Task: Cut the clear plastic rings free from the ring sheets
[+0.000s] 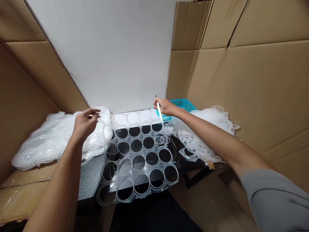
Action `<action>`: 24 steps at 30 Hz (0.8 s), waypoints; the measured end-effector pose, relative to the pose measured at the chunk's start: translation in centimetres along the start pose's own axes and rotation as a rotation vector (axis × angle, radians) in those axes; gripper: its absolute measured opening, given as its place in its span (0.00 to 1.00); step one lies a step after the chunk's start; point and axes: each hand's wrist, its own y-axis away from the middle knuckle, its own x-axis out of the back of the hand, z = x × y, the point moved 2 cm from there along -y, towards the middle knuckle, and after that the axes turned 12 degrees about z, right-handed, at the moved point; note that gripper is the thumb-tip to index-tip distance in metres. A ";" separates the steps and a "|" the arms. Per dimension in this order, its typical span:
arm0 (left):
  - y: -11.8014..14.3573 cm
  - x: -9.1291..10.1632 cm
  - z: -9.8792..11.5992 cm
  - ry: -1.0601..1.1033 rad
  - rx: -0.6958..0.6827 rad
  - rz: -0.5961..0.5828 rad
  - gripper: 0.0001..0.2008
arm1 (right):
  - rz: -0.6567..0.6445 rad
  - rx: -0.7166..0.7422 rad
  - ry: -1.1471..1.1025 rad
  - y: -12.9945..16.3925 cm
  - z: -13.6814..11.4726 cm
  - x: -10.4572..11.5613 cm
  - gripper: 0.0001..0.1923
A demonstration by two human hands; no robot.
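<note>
A clear plastic sheet with rows of round openings hangs over the front of the grey work surface, its far rows lying toward the wall. At its far left corner, my left hand is closed, thumb and fingers pinching the edge. My right hand is above the sheet's far right corner, closed around a slim white tool with a thin dark tip pointing up; its exact kind is unclear. A small clear disc shows on the sheet's right side.
A heap of clear plastic sheets lies on the left. More ring-edged plastic pieces are piled on the right, beside a turquoise basket. Cardboard panels and a white wall enclose the work surface.
</note>
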 end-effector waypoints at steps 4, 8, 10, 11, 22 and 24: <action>-1.8 0.4 0.9 -0.031 -0.017 0.022 0.17 | 0.072 0.005 0.087 -1.9 -0.6 2.4 0.08; -1.6 1.0 2.1 -0.073 -0.070 0.008 0.16 | 0.156 0.047 0.055 -2.2 -1.4 3.7 0.09; -0.7 1.5 2.4 -0.093 -0.095 -0.020 0.14 | 0.127 0.096 0.008 -1.3 -2.0 3.8 0.09; 0.0 1.8 2.5 -0.100 -0.104 -0.041 0.13 | 0.098 0.121 -0.019 -0.6 -2.3 3.8 0.10; 9.6 8.0 -3.0 -0.087 -0.005 -0.421 0.21 | -0.156 0.182 -0.218 12.7 -5.0 2.8 0.10; 11.9 8.3 -4.2 -0.112 0.005 -0.509 0.21 | -0.238 0.165 -0.265 14.9 -5.1 2.2 0.10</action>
